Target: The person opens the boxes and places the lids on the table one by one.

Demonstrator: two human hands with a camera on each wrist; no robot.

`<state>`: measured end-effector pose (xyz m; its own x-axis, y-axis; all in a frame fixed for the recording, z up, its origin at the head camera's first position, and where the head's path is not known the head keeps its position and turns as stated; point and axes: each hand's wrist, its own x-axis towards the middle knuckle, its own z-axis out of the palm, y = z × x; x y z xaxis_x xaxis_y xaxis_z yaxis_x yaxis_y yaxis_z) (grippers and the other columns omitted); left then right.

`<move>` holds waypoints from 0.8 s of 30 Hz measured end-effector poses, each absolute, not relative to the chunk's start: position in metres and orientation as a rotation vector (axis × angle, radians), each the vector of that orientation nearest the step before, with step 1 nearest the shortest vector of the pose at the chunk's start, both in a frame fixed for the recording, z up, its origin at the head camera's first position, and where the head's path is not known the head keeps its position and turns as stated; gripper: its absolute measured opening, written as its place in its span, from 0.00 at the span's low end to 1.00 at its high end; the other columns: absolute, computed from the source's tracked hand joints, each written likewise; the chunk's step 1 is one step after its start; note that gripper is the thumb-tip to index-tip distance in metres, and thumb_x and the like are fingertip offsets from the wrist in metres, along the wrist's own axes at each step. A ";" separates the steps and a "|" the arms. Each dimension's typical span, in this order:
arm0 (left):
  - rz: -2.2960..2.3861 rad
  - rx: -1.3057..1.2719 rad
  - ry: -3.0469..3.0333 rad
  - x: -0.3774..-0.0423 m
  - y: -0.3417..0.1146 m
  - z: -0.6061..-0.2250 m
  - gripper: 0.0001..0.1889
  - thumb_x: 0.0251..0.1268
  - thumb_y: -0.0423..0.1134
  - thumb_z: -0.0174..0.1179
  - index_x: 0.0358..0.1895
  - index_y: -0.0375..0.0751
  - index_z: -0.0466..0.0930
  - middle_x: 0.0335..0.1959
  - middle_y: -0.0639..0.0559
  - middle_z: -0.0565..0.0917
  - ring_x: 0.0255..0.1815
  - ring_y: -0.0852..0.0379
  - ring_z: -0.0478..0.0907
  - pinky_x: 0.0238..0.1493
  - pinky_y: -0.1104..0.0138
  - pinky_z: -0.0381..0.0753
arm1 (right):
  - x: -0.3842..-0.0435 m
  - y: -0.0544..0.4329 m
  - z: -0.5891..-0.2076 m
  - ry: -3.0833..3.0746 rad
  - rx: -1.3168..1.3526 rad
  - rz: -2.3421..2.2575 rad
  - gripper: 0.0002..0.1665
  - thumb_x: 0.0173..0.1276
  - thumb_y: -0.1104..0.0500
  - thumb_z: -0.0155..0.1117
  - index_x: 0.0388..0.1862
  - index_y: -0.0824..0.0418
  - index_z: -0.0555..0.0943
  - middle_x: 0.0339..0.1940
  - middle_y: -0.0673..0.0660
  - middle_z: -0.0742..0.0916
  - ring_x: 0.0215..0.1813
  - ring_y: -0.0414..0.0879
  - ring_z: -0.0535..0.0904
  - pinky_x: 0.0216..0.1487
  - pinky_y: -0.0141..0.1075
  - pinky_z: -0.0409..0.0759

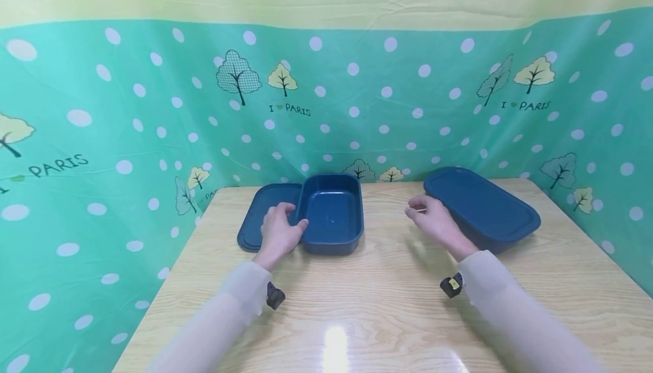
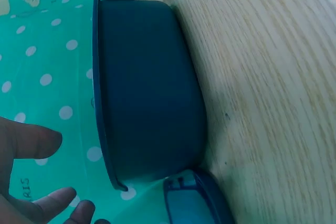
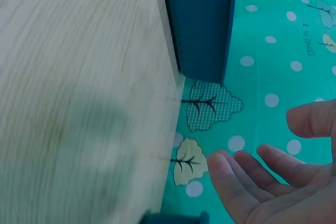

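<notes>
A dark blue open box (image 1: 330, 214) stands on the table toward the back, with nothing visible inside. Its side wall (image 2: 152, 87) fills the middle of the left wrist view. A flat dark blue lid (image 1: 253, 227) lies along the box's left side. Above that lid, close to the box's left rim, is my left hand (image 1: 280, 230), thumb and fingers spread apart and holding nothing. My right hand (image 1: 433, 220) hovers over the table beside a covered blue container (image 1: 482, 206); its fingers are loosely bent with nothing between them in the right wrist view.
The light wood table (image 1: 388, 305) carries all of these pieces. Behind and around it hangs a green polka-dot curtain (image 1: 352, 95) with printed trees. Black wrist devices (image 1: 275, 295) sit under both sleeves. The covered container stands at the back right, angled.
</notes>
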<state>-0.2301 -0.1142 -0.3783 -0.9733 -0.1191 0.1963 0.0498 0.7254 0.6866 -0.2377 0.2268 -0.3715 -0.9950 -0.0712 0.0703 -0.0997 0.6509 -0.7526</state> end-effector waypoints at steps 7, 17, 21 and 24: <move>-1.068 -0.011 -2.691 -0.229 -0.104 -0.375 0.27 0.59 0.44 0.65 0.59 0.36 0.70 0.53 0.41 0.72 0.56 0.42 0.66 0.58 0.48 0.61 | -0.234 0.242 -0.365 -2.853 0.166 1.208 0.30 0.72 0.47 0.54 0.63 0.66 0.70 0.57 0.66 0.78 0.57 0.59 0.74 0.50 0.50 0.76; -1.101 -0.077 -2.672 -0.230 -0.088 -0.372 0.30 0.58 0.43 0.66 0.63 0.39 0.67 0.53 0.42 0.72 0.56 0.44 0.65 0.58 0.49 0.61 | -0.230 0.262 -0.351 -2.894 0.162 1.182 0.38 0.67 0.40 0.58 0.65 0.67 0.68 0.62 0.69 0.75 0.63 0.62 0.70 0.57 0.55 0.72; -1.094 -0.092 -2.668 -0.230 -0.082 -0.370 0.31 0.58 0.44 0.66 0.63 0.40 0.66 0.52 0.43 0.72 0.55 0.44 0.65 0.58 0.50 0.62 | -0.229 0.270 -0.349 -2.901 0.152 1.127 0.40 0.67 0.39 0.58 0.65 0.67 0.67 0.62 0.69 0.74 0.63 0.63 0.70 0.59 0.56 0.70; -1.091 -0.101 -2.675 -0.229 -0.077 -0.368 0.30 0.58 0.45 0.66 0.63 0.40 0.67 0.52 0.43 0.72 0.55 0.45 0.65 0.58 0.50 0.63 | -0.230 0.275 -0.349 -2.893 0.157 1.070 0.38 0.68 0.41 0.57 0.63 0.68 0.68 0.60 0.69 0.75 0.62 0.63 0.71 0.59 0.56 0.69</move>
